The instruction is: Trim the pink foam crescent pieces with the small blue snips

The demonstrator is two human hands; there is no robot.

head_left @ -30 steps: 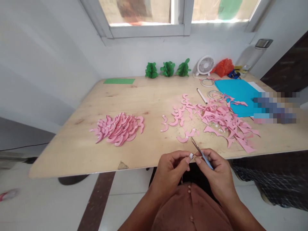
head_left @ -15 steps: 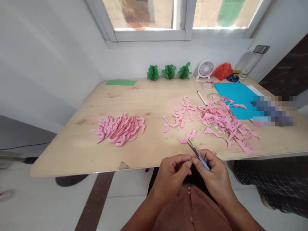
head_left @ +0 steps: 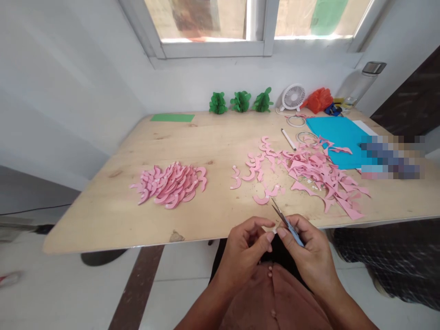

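Your right hand (head_left: 311, 243) grips the scissors (head_left: 294, 234), I cannot tell whether your left hand (head_left: 242, 243) pinches the white bit (head_left: 274, 231) beside them, and the pink pile (head_left: 177, 183) well left of them looks done, with some loose curves (head_left: 261, 200) beyond their tips apparently remaining.

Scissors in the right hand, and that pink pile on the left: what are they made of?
The scissors: probably metal blades, thin and greyish, with smooth blue handles, likely plastic. The pink pile: matte cut pieces with crisp edges, perhaps thick paper or thin foam; the look leaves it open.
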